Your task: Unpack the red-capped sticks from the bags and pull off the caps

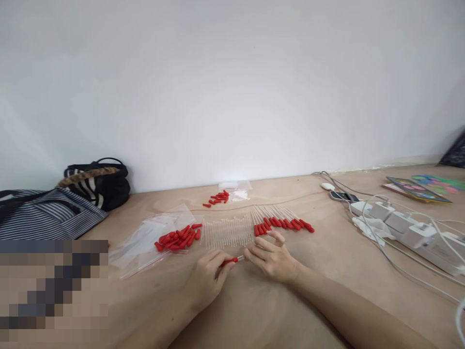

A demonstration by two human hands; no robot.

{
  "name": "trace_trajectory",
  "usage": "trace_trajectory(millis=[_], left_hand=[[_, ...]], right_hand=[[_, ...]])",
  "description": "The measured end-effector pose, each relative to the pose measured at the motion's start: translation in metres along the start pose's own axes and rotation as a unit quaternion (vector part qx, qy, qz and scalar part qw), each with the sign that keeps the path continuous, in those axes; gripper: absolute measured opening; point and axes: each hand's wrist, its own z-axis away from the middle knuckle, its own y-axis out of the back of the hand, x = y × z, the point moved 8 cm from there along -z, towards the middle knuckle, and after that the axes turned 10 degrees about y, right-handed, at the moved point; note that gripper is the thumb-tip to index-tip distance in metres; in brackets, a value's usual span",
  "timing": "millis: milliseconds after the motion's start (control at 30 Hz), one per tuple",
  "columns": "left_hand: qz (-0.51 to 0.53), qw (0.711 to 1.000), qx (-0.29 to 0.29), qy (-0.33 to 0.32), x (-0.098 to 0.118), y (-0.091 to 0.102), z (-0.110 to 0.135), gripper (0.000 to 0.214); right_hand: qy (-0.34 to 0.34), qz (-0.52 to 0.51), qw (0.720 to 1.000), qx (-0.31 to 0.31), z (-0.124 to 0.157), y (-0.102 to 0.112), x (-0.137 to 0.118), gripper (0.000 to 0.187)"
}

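My left hand (209, 275) is closed on a small red rubber bulb (230, 261). My right hand (271, 257) pinches the clear thin tube (240, 258) that meets the bulb, so both hands hold one dropper between them, low over the tan surface. Just beyond my hands lies a row of bare clear tubes (227, 231). To its right is a row of droppers with red bulbs fitted (281, 220). A heap of loose red bulbs (178, 238) lies to the left on clear plastic bags (145, 245).
A smaller group of red bulbs (218, 198) and a small clear bag (236, 186) lie near the wall. Striped bags (47, 213) sit at the left. White power strips with cables (403, 225), a phone (341, 196) and colourful boards (421, 189) are at the right.
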Motion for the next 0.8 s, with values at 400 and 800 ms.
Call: trace_trajectory(millis=[400,800], left_hand=[[-0.125,0.98,0.154,0.0,-0.039,0.059,-0.009,0.022],[-0.331,0.925,0.14,0.124,-0.1,0.059,-0.023,0.021]], right_hand=[[-0.283,-0.087,0.955,-0.014,0.037,-0.012,0.062,0.019],[-0.588,-0.14,0.766,-0.22,0.077,-0.058,0.1,0.019]])
